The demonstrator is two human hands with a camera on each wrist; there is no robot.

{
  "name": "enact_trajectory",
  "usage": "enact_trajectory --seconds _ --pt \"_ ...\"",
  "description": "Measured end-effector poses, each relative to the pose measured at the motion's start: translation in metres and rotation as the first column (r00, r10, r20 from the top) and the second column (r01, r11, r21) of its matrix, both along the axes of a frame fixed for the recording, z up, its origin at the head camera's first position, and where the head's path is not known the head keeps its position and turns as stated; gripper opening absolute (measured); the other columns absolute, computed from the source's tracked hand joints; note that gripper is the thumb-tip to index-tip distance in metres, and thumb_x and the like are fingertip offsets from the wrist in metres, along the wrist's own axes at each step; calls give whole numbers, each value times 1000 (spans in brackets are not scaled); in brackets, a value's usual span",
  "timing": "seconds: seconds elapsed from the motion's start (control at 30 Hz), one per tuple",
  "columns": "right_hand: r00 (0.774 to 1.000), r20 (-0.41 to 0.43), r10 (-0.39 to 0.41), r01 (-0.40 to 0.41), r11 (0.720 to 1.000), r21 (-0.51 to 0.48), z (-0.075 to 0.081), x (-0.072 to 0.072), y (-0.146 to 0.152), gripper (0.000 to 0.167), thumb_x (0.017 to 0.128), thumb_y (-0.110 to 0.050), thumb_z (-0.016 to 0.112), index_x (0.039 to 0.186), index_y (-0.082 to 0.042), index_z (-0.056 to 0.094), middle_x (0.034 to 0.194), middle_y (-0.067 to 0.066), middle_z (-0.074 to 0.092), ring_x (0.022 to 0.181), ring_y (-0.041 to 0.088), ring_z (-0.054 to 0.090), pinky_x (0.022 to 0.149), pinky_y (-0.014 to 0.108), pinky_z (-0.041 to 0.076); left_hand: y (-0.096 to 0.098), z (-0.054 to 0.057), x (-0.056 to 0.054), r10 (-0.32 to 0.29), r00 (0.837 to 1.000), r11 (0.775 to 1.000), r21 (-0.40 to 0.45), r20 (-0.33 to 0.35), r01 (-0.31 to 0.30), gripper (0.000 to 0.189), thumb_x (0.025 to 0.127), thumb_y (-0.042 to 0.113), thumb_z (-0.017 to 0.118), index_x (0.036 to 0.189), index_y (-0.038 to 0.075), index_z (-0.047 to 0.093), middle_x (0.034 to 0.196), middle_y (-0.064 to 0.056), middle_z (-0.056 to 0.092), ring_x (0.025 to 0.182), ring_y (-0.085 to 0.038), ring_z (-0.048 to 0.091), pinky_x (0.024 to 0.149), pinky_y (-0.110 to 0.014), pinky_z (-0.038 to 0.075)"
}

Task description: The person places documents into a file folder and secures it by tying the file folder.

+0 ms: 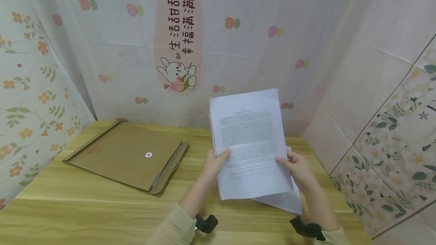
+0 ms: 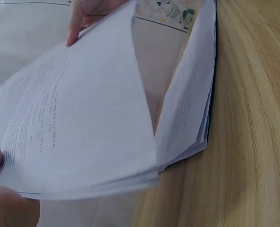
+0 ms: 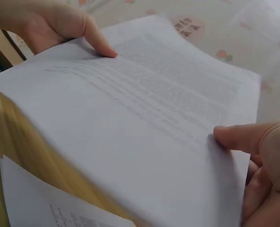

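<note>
Both hands hold up a stack of printed paper sheets [image 1: 250,143] above the table. The left hand [image 1: 215,165] grips its left edge, thumb on the printed front. On the opposite edge the right hand [image 1: 299,167] pinches the stack, its thumb [image 3: 236,137] pressed on the top page and its other fingers behind. Several sheet edges show along the bottom of the held stack in the left wrist view. Beneath it, partly hidden, more printed sheets [image 1: 284,199] lie on the table; their corners curl up in the left wrist view [image 2: 189,104].
A brown kraft document envelope [image 1: 126,152] with a white button lies on the left of the wooden table [image 1: 102,207], its flap side facing right. Patterned cloth hangs at the back [image 1: 252,59] and both sides. A black strap [image 1: 206,223] sits at the left wrist.
</note>
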State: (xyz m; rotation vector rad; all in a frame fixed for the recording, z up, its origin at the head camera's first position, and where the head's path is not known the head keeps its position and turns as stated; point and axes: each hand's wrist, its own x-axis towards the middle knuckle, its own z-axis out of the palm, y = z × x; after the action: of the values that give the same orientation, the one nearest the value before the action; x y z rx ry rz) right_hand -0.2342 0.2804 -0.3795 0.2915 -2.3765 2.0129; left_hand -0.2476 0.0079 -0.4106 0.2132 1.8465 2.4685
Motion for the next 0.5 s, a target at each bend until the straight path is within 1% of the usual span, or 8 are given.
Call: enact_trajectory --seconds 0.1,0.17,0.23,0.3,0.33,0.4,0.47,0.5 --pt "998 52 -22 23 999 -24 -4 -2 -6 38 93 -9 62 121 16 52 91 1 71 80 18 68 68 32 56 -6 -2 -2 34 999 995 96 33 -37 39 98 22 54 131 2 51 116 -17 64 101 -32 65 83 -41 53" --pt "994 92 -53 60 995 -82 -6 -4 -9 28 93 -7 62 114 9 59 89 1 71 79 17 68 69 30 55 -9 -2 -3 46 998 987 153 38 -52 40 99 22 53 133 2 49 120 -17 62 106 -32 63 86 -42 52" --pt "987 141 -79 104 978 -181 -9 -4 -14 16 92 -5 62 107 1 63 88 1 71 79 16 68 70 29 55 -10 -3 -3 54 998 975 213 36 -60 40 99 21 51 134 2 48 124 -17 60 109 -32 61 88 -42 51" --pt "975 202 -90 148 945 -293 -11 -4 -18 10 92 -2 61 102 -5 63 88 1 70 80 16 69 71 29 55 -10 -3 -3 56 998 964 258 18 -58 39 100 19 49 136 3 47 127 -16 58 111 -32 60 90 -41 50" --pt "967 236 -96 177 919 -352 -11 -4 -21 10 92 -2 61 100 -8 63 87 1 70 80 15 69 72 28 55 -10 -2 -3 63 998 958 280 16 -65 39 100 18 49 136 4 47 128 -16 58 112 -32 59 90 -41 50" --pt "955 282 -90 215 867 -450 -13 -4 -26 12 93 -1 59 102 -9 58 89 0 69 81 14 68 75 27 55 -8 -2 -1 70 997 944 323 14 -70 39 100 17 48 137 5 46 129 -15 57 113 -31 59 91 -41 49" --pt "944 318 -89 248 827 -505 -15 -3 -33 14 94 -3 58 106 -8 55 91 0 68 83 13 67 77 26 54 -5 -2 1 81 997 932 353 20 -83 39 101 17 47 138 6 45 130 -13 57 114 -30 58 92 -40 48" --pt "940 329 -88 258 814 -521 -16 -3 -37 15 95 -3 57 108 -7 53 92 0 67 83 13 66 79 25 53 -4 -2 2 86 996 927 365 26 -90 38 101 18 46 138 6 45 130 -13 57 115 -29 58 93 -40 48"
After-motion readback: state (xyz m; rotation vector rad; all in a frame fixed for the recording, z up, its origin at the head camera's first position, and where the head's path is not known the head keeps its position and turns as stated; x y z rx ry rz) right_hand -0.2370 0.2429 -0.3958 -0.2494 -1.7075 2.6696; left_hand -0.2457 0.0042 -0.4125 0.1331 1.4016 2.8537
